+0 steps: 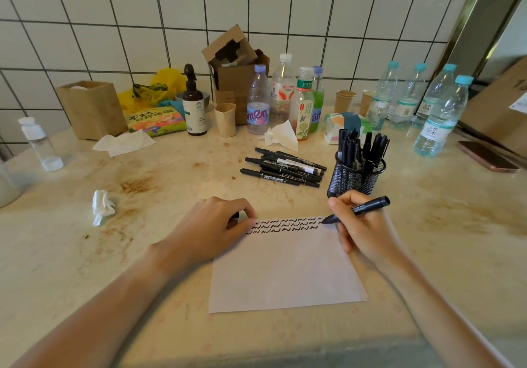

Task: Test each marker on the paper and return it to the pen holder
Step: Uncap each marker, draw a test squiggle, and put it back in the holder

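A white tiled wall backs a stained beige counter crowded along its far edge with water bottles, paper cups, cardboard boxes and snack packaging.

Task status, judged from the present layout:
- The paper lies flat at the near centre of the counter. Two rows of short black test squiggles run along its far edge; the rest of the sheet is blank.
- The mesh pen holder stands just beyond the far right corner of the paper and already contains a cluster of black markers, presumably tested.
- A loose pile of markers lies on the counter to the left of the pen holder. These appear to remain untested, so the task is roughly mid-way.

Grip state:
- The right hand is wrapped around the marker in use in a writing hold, fingers curled round the barrel. The tip meets the paper at the right end of the upper row.
- The left hand rests on the far left corner of the paper, fingers curled. A small dark object, likely the cap, shows between its fingertips; this cannot be confirmed.
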